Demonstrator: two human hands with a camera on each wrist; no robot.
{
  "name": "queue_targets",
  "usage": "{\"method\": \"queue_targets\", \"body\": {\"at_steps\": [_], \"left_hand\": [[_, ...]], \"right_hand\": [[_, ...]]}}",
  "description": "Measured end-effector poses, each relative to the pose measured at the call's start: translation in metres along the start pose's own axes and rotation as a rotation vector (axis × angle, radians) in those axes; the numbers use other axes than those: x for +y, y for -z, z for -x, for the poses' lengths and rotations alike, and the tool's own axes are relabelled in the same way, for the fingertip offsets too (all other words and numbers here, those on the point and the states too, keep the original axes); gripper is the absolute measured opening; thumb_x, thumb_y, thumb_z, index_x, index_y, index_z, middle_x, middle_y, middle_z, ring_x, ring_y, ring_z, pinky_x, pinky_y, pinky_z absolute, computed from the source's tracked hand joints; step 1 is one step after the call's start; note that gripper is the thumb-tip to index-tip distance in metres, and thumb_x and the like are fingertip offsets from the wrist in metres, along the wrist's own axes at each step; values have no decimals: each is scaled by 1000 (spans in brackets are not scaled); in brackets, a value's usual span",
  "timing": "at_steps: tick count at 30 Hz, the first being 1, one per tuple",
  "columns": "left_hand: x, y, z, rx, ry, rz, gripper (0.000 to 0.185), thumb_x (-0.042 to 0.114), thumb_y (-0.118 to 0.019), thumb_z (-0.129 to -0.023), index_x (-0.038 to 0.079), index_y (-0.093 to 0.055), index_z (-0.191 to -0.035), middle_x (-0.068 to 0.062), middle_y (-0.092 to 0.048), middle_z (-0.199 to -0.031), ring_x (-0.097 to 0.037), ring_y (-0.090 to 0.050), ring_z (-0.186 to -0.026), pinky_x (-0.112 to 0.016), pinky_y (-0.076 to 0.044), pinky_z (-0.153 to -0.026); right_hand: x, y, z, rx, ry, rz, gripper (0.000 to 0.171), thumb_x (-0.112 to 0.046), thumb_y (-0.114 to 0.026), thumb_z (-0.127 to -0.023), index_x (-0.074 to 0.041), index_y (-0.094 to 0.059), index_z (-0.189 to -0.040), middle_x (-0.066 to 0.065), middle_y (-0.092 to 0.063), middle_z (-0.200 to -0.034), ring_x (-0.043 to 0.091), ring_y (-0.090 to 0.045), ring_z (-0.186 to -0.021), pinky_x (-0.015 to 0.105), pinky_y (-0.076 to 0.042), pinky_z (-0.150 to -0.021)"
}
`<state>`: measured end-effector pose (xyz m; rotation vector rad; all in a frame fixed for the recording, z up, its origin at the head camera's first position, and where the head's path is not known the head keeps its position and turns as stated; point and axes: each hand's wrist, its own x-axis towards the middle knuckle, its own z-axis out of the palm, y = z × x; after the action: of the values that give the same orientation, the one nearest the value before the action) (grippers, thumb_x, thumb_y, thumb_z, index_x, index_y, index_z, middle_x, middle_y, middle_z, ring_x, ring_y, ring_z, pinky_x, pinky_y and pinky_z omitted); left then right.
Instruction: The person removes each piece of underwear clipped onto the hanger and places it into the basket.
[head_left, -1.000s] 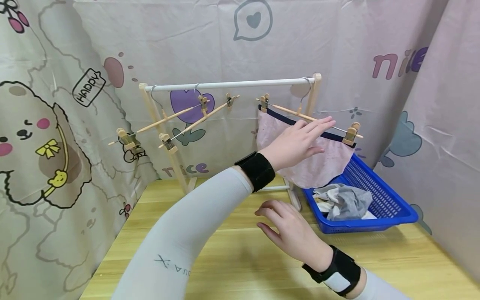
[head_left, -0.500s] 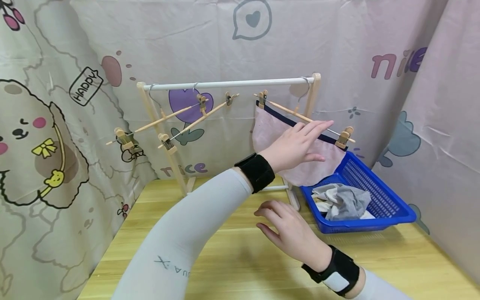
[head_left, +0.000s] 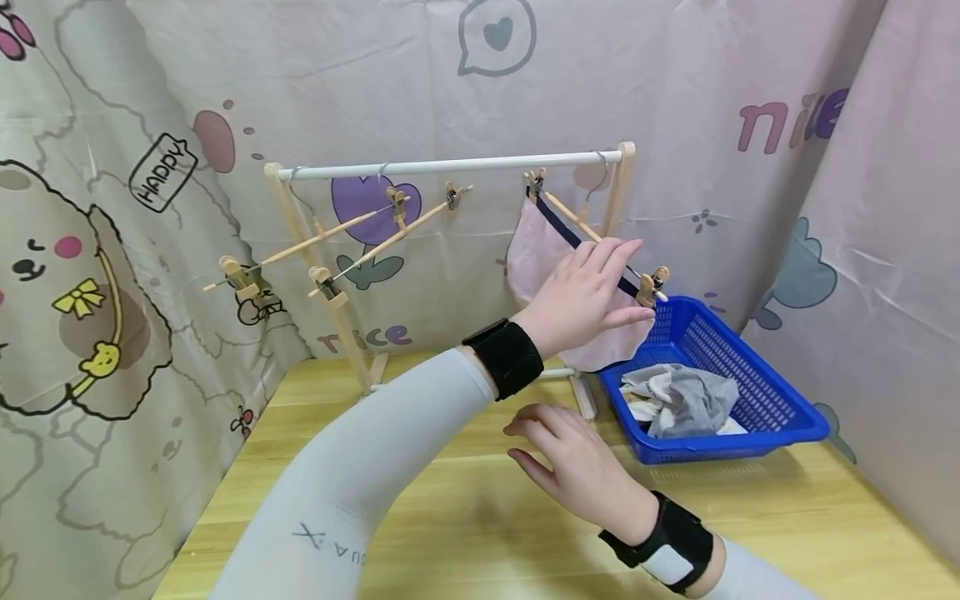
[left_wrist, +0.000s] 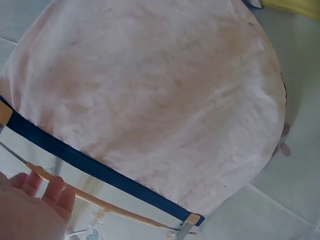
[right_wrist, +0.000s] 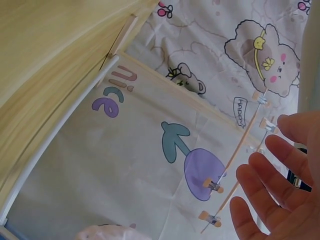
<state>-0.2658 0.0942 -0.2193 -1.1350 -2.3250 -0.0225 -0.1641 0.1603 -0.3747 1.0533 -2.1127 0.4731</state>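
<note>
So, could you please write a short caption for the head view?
Left hand touches the clip hanger holding a pink cloth on the rack; right hand hovers open above the table.

Right wrist view, contents:
- Right hand (right_wrist: 280,195), lower right: fingers (right_wrist: 257,177) spread and straight, palm facing the camera, holding nothing.
- Wooden tabletop (right_wrist: 45,55), upper left.
- Drying rack, wooden base (right_wrist: 122,35) and white rail (right_wrist: 55,130), running diagonally.
- Printed curtain (right_wrist: 150,165) behind: purple flower, green stem, cartoon dog, bear, "nice" lettering.
- Two wooden clip hangers (right_wrist: 240,150), empty, clips (right_wrist: 212,186) at their ends.
- Pink cloth (right_wrist: 100,232), only its edge at the bottom.
</note>
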Motion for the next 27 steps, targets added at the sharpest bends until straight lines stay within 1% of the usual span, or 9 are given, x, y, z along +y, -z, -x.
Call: {"method": "queue_targets", "body": {"at_steps": [2,6,11,14,16,19,23,25,27], "left_hand": [[1,0,1,16,21,19,90,69,-51,-98,10,-27,-161,-4,-44,-155,-18,-42,-141,-29,-34,-120],[4,0,5,69,64,61,89,68,-54,-97,7,-33,-158,-5,-48,-149,-18,-42,-140,-28,-33,-119],[9,0,11,109,165,121,88,72,-57,-94,8,-40,-151,-4,-52,-141,-18,-44,-132,-29,-35,-114],[12,1,14,122,224,153,85,75,-56,-92,10,-43,-146,-2,-52,-136,-18,-43,-129,-30,-37,-111],[13,1,16,150,249,186,83,74,-57,-92,9,-46,-143,-2,-52,-133,-18,-43,-127,-30,-37,-110],[12,0,20,227,268,251,79,68,-63,-92,7,-49,-140,-3,-54,-129,-19,-44,-126,-31,-38,-109],[9,-3,24,328,270,324,70,57,-70,-93,5,-53,-135,-5,-58,-127,-20,-48,-126,-30,-39,-110],[8,-5,26,350,267,334,63,53,-70,-94,5,-54,-132,-6,-59,-125,-20,-50,-123,-30,-40,-109],[6,-6,28,370,265,350,56,49,-70,-96,5,-56,-129,-5,-59,-121,-19,-51,-118,-29,-41,-105]], "right_hand": [[0,0,0,0,-1,2,18,-25,-72,-99,-14,-67,-112,1,-65,-114,19,-65,-99,40,-55,-87],[1,-1,1,-2,-2,11,18,-28,-69,-101,-15,-67,-113,2,-65,-114,19,-65,-100,39,-55,-86],[1,-3,4,-3,-4,9,19,-32,-64,-103,-16,-67,-113,1,-65,-113,18,-65,-100,38,-55,-84],[1,-3,3,-11,-15,4,19,-31,-67,-102,-16,-68,-113,1,-67,-113,19,-66,-102,37,-55,-85],[0,-2,3,-16,-24,4,20,-31,-68,-101,-16,-68,-113,1,-67,-114,19,-67,-103,37,-56,-85],[0,-3,3,-10,-20,10,20,-32,-67,-102,-15,-68,-113,1,-67,-114,19,-67,-102,37,-55,-85],[0,-3,3,-3,-8,17,20,-32,-65,-103,-15,-68,-112,1,-67,-112,18,-67,-98,37,-56,-84],[0,-4,3,-3,-4,17,18,-29,-69,-101,-15,-68,-111,1,-67,-111,18,-66,-98,37,-56,-84],[-1,-4,3,-5,-4,18,19,-25,-76,-96,-15,-68,-110,1,-67,-110,18,-66,-97,37,-56,-84]]}}
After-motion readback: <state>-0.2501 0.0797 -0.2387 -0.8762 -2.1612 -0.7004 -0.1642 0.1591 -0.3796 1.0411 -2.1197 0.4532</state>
